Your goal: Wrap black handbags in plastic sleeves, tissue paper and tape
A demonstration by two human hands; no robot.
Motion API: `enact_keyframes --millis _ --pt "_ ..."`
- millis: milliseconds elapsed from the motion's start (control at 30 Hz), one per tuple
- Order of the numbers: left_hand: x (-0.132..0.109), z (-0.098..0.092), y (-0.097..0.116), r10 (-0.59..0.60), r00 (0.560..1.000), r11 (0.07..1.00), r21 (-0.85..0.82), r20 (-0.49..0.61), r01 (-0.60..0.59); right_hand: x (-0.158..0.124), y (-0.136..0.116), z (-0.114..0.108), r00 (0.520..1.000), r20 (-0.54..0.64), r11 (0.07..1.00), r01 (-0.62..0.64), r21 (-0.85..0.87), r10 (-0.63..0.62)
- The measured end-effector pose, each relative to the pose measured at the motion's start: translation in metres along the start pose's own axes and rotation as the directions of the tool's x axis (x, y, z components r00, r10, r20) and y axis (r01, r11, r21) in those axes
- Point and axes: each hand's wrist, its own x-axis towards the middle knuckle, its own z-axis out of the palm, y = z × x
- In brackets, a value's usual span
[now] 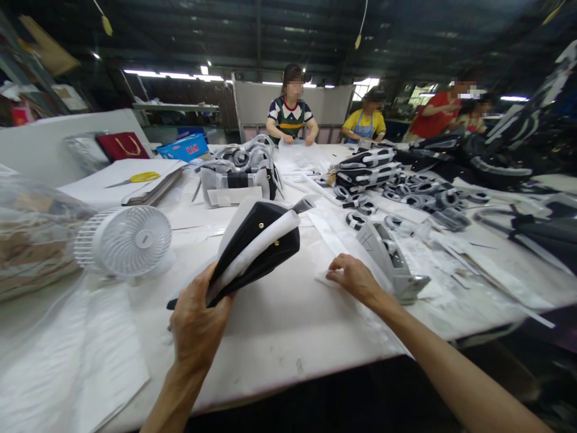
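My left hand (198, 316) grips a black handbag (282, 249) by its lower end and holds it tilted above the table. Two gold-coloured studs show on the bag, and a strip of white wrapping (256, 240) runs along its opening. My right hand (354, 276) is at the near edge of a thin white sheet (331, 237), with thumb and fingers pinched together on it. Just right of that hand stands a grey tape dispenser (390, 258).
A white fan (130, 240) stands at the left, near yellow-handled scissors (144, 177) on stacked card. A wrapped bag (237, 183) sits ahead. Several wrapped straps (424, 195) are heaped at the right. A co-worker (293, 114) handles clear film across the table.
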Motion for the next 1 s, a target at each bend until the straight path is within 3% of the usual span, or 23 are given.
enact_keyframes --millis 67,167,233,300,367,433,467,533,600,767,900,1000 --pt "0.0 0.0 -0.001 0.003 1.0 1.0 0.0 0.0 -0.003 0.003 0.0 -0.012 0.981 -0.194 0.998 0.02 0.059 -0.008" --pt "0.0 0.001 -0.001 0.011 1.0 1.0 -0.005 -0.01 -0.011 0.004 -0.009 -0.03 0.874 -0.485 0.982 0.099 0.163 -0.007" --pt "0.0 0.002 -0.001 0.012 1.0 1.0 -0.009 -0.015 -0.012 -0.003 -0.019 -0.032 0.818 -0.574 0.964 0.18 0.198 -0.035" --pt "0.001 0.002 0.0 0.008 1.0 1.0 -0.011 -0.014 -0.009 -0.016 -0.029 -0.024 0.863 -0.472 0.938 0.295 0.183 -0.18" --pt "0.001 0.002 0.0 0.003 1.0 1.0 -0.011 -0.013 -0.004 -0.032 -0.036 -0.012 0.909 -0.194 0.899 0.403 0.172 -0.37" --pt "0.001 0.001 0.001 -0.003 1.0 1.0 -0.015 -0.004 0.003 -0.044 -0.038 -0.004 0.912 -0.009 0.892 0.403 0.205 -0.41" --pt "0.001 0.001 0.001 -0.006 1.0 1.0 -0.016 0.0 0.006 -0.046 -0.037 -0.002 0.931 -0.013 0.904 0.358 0.233 -0.366" --pt "0.0 0.001 0.001 -0.016 1.0 1.0 -0.012 0.004 0.016 -0.044 -0.031 -0.004 0.966 -0.135 0.923 0.253 0.292 -0.222" --pt "0.0 0.001 0.001 -0.017 1.0 1.0 -0.001 -0.001 0.017 -0.037 -0.022 -0.006 0.971 -0.215 0.939 0.169 0.301 -0.106" --pt "0.0 0.002 0.001 0.027 0.999 1.0 -0.009 -0.018 -0.027 -0.023 -0.003 0.008 0.995 -0.055 0.983 -0.076 0.167 0.086" --pt "0.0 0.002 0.0 0.013 1.0 1.0 0.0 -0.012 -0.013 -0.025 0.0 0.024 0.996 -0.011 0.989 -0.084 0.121 0.086" --pt "-0.001 0.003 -0.001 0.023 1.0 1.0 0.001 -0.013 -0.023 -0.023 0.004 0.024 0.99 -0.002 0.964 -0.137 0.23 0.141"
